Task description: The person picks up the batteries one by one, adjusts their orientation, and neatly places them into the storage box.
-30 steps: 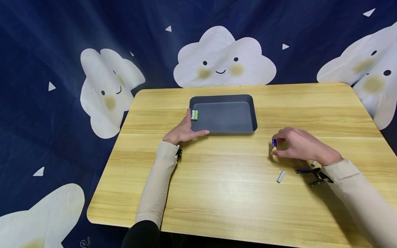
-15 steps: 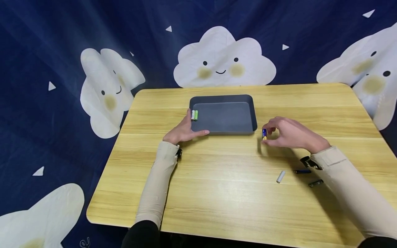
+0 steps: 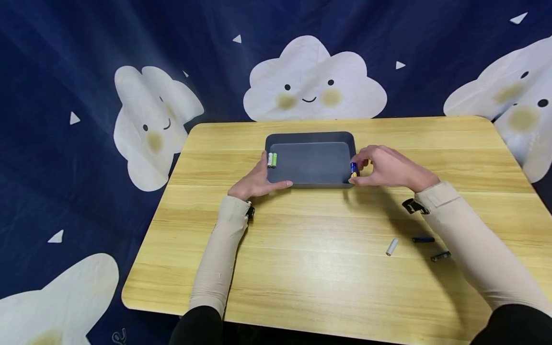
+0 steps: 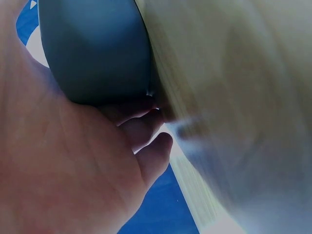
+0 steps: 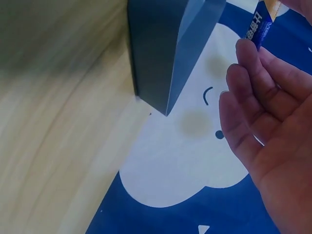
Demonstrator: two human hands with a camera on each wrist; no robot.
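Dark-blue cloud-printed cloth point(image 3: 207, 28) behind a pale wood-grain table point(image 3: 302, 278). Pinched between thumb and fingertips of the right hand point(image 3: 392, 167): a blue-and-yellow cylindrical battery point(image 3: 354, 168), at the three-o'clock rim of a dark-grey rectangular tray point(image 3: 319, 185). Left hand point(image 3: 253, 182): spread wide against the tray's eight-o'clock corner. Inside, toward nine, a white battery point(image 3: 270, 160) beside a green battery point(image 3: 274, 160). Outside, toward four, three loose batteries point(image 3: 423, 239): white, blue, black.
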